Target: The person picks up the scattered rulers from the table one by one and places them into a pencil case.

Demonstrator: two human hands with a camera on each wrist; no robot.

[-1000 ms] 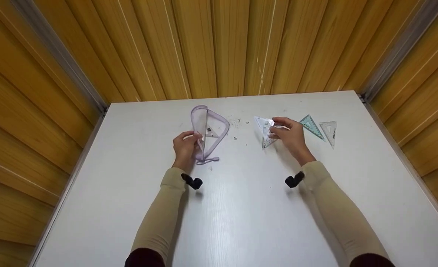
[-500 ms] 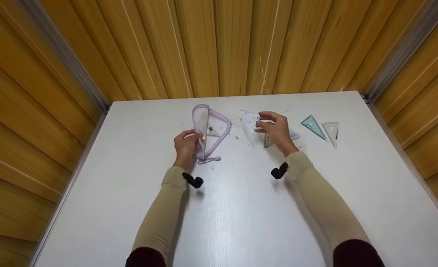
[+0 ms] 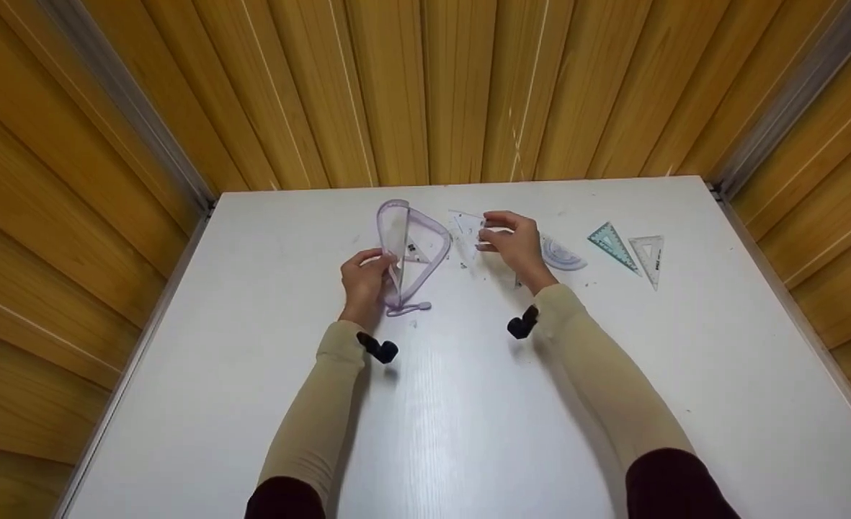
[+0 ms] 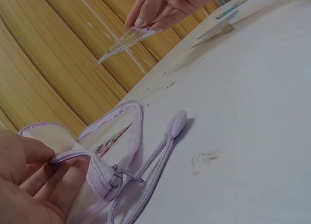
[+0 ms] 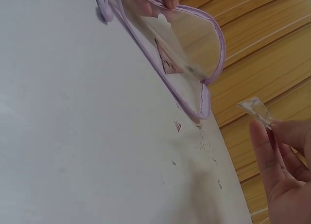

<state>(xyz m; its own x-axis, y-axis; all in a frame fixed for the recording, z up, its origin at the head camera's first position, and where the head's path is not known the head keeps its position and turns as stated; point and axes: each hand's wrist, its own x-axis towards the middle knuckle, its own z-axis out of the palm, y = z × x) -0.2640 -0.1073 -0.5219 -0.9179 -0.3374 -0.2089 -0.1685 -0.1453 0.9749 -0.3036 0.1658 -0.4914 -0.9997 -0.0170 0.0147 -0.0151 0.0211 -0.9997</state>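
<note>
My left hand pinches the zip edge of a see-through pouch with lavender trim, holding its mouth apart. In the left wrist view the thumb lies on the lavender edge, fingers beneath. Inside the pouch lies a flat piece with dark print, apparently triangular. To the pouch's right, my right hand pinches a clear set square above the table, one corner pointing towards the pouch. A lavender cord pull hangs from the zip onto the table.
Right of my right hand lie a clear protractor, a teal set square and a clear set square. Another clear piece is mostly hidden beneath that hand. Dark specks dot the white table; wooden panels rise behind it.
My right hand has carried the clear set square leftwards, closer to the pouch, uncovering the protractor. The left hand keeps its grip on the pouch almost without moving.
</note>
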